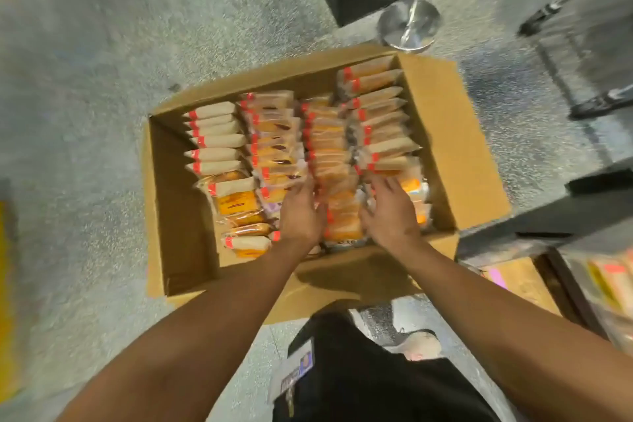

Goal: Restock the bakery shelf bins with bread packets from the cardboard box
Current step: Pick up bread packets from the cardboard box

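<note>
An open cardboard box [455, 147] stands on the floor, filled with several rows of clear bread packets [329, 147] with red labels. Both my hands are inside its near end. My left hand [301, 212] and my right hand [390, 212] lie on either side of a stack of orange packets [342, 216] in the middle row, fingers stretched forward against the packets. The view is blurred, so a firm grip is not plain.
A shelf bin [613, 281] with bread packets sits at the right edge, under a dark shelf [548, 216]. A chrome stanchion base [409, 24] stands behind the box. Speckled grey floor [85, 113] spreads left. My dark trousers and shoe [421, 344] are below.
</note>
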A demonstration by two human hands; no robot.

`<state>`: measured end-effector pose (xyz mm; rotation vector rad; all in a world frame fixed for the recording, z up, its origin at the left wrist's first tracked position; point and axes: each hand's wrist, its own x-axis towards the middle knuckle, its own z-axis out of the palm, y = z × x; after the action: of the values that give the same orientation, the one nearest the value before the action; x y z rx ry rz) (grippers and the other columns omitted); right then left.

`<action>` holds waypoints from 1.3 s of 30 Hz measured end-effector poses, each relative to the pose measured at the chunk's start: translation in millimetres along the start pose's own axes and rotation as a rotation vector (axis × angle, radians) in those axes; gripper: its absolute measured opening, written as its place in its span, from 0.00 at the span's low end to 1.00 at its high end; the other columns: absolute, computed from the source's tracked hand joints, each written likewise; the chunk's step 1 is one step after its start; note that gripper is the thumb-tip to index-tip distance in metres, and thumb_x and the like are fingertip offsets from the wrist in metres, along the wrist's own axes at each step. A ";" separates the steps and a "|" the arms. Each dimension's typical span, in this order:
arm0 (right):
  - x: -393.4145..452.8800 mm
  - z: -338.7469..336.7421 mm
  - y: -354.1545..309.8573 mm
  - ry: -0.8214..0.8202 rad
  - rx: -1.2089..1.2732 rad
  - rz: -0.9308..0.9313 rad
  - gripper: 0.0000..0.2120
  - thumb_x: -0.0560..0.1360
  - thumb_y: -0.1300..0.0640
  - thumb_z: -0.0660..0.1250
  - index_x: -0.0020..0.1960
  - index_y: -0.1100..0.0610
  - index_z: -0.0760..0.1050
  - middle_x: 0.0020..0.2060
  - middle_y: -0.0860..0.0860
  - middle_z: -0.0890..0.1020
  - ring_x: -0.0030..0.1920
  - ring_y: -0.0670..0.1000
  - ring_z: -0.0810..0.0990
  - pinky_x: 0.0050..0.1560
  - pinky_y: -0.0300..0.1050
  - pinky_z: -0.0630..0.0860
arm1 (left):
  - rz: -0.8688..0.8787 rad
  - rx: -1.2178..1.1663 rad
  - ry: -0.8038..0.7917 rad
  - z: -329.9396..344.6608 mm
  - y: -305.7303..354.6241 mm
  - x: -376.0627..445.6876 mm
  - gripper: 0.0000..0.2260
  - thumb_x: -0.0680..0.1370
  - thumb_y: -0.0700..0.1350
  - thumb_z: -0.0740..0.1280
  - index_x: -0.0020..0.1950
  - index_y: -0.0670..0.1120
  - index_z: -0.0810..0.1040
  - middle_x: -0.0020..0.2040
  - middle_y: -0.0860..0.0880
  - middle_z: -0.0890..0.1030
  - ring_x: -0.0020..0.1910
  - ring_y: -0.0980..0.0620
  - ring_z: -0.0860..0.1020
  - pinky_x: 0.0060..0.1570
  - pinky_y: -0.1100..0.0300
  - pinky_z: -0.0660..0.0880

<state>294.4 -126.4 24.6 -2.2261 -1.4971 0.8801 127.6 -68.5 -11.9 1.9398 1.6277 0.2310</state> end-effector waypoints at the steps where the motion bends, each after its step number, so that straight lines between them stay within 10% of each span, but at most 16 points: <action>1: 11.9 13.7 -11.8 -0.040 -0.001 -0.006 0.26 0.72 0.58 0.72 0.69 0.56 0.71 0.64 0.56 0.74 0.66 0.58 0.72 0.61 0.50 0.73 | -0.028 0.011 0.021 -6.5 -17.0 8.4 0.14 0.76 0.43 0.70 0.61 0.45 0.77 0.57 0.44 0.80 0.57 0.43 0.77 0.56 0.51 0.74; 25: 86.5 153.0 -55.9 -0.257 -0.612 -0.172 0.17 0.76 0.53 0.66 0.65 0.48 0.73 0.66 0.50 0.73 0.65 0.60 0.67 0.62 0.59 0.65 | 0.245 0.441 -0.034 -17.7 -140.2 90.7 0.19 0.72 0.40 0.71 0.63 0.46 0.80 0.56 0.42 0.79 0.57 0.37 0.72 0.48 0.44 0.74; 39: 36.9 75.0 -30.2 0.056 -0.216 -0.320 0.11 0.65 0.59 0.74 0.47 0.51 0.80 0.42 0.48 0.83 0.43 0.58 0.79 0.37 0.48 0.77 | 0.331 0.228 -0.087 -53.4 -74.2 84.2 0.14 0.70 0.36 0.69 0.54 0.46 0.78 0.51 0.45 0.80 0.46 0.39 0.79 0.38 0.51 0.76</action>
<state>234.0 -86.3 -26.7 -2.0454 -1.9286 0.5761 59.1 33.9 -28.1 2.3566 1.3176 0.0905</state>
